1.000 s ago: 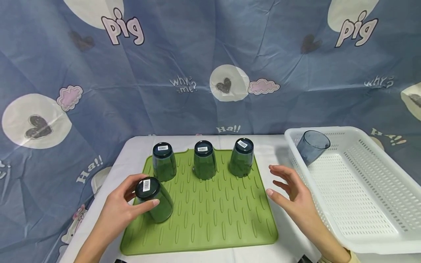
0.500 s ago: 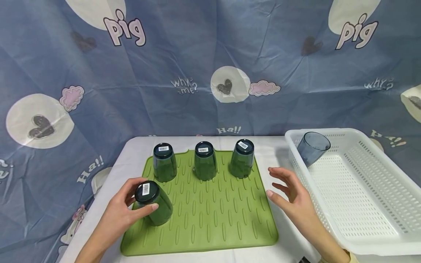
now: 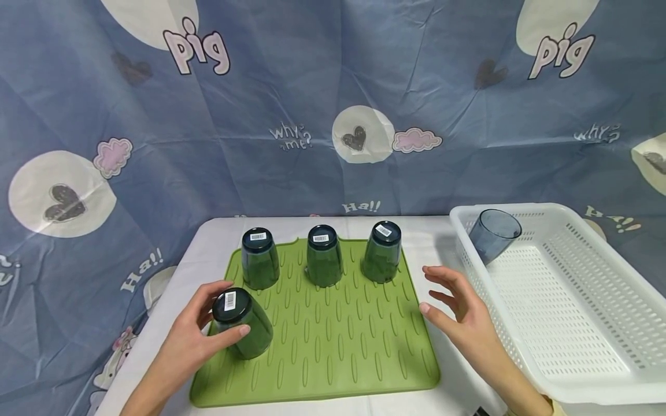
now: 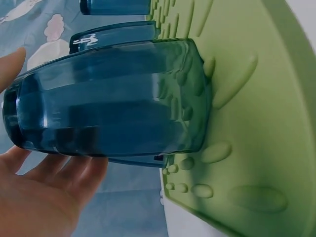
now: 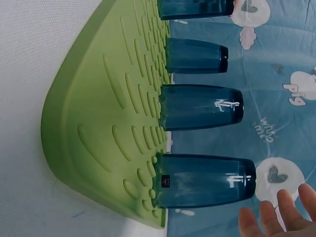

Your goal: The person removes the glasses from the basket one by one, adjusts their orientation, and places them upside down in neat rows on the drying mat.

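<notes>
My left hand (image 3: 195,329) curls round an upside-down blue glass tumbler (image 3: 252,332), thumb in front and fingers behind, near its base. A white barcode sticker marks that upturned base. In the left wrist view the tumbler's (image 4: 113,98) rim is down at the green mat (image 4: 276,118), with finger (image 4: 89,177) tips along its side. Three more inverted tumblers stand in a row at the back of the mat: left (image 3: 261,260), middle (image 3: 325,257) and right (image 3: 382,254). My right hand (image 3: 463,315) hovers right of the mat, fingers loosely bent, holding nothing.
On the right stands a white perforated plastic basket (image 3: 536,388), with one blue tumbler (image 3: 491,238) tilted in its back left corner. A white cloth (image 3: 200,254) covers the table. Behind hangs a blue printed curtain (image 3: 291,75).
My left hand and its tumbler have shifted slightly toward me, and the thumb sits a little lower across the glass. The right hand and the back row stay as they were.
</notes>
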`<state>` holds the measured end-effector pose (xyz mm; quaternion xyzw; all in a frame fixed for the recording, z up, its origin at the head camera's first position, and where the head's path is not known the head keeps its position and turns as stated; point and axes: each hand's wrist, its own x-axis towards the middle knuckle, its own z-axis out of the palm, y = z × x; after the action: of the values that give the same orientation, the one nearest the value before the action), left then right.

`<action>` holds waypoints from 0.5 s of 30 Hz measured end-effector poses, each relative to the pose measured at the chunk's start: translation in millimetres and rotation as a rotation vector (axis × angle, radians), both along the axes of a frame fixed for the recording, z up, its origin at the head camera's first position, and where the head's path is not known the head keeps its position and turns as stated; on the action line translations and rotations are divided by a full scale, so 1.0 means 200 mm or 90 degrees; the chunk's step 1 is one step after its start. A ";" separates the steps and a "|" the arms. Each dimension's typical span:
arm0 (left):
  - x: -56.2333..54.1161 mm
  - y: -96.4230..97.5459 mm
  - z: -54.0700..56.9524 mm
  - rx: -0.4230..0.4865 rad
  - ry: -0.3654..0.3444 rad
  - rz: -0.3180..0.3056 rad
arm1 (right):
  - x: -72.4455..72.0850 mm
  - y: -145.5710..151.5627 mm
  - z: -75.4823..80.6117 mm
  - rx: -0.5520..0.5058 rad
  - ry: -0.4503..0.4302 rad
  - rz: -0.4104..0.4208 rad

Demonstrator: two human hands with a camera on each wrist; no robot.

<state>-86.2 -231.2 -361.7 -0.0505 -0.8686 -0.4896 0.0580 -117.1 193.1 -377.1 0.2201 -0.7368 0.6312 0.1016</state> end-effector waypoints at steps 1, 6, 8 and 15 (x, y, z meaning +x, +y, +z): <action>0.00 0.00 0.00 0.001 0.013 -0.002 | 0.00 0.00 0.00 0.000 0.000 0.000; -0.01 0.00 0.05 0.005 0.086 -0.012 | 0.00 0.00 0.00 -0.003 -0.002 0.000; -0.01 0.01 0.07 -0.002 0.100 -0.011 | 0.00 0.00 0.00 -0.003 -0.003 0.001; -0.02 0.05 0.16 -0.024 0.124 -0.014 | 0.00 0.00 0.00 0.006 -0.010 0.002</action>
<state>-89.3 -220.8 -329.2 -0.1085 -0.8673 -0.4664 0.1362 -116.5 192.3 -377.9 0.2171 -0.7400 0.6296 0.0938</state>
